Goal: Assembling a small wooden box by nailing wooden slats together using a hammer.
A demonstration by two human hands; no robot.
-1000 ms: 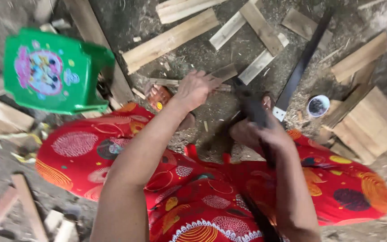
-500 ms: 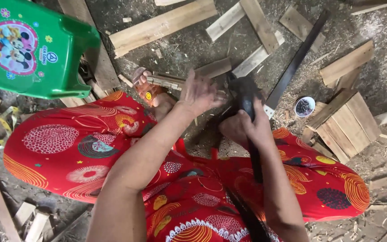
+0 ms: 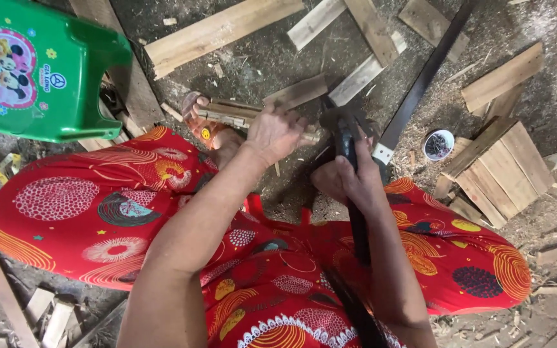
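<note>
Head view, right hand (image 3: 349,180) gripping hammer (image 3: 346,138), left hand (image 3: 275,132) on wooden slats (image 3: 240,115)
</note>
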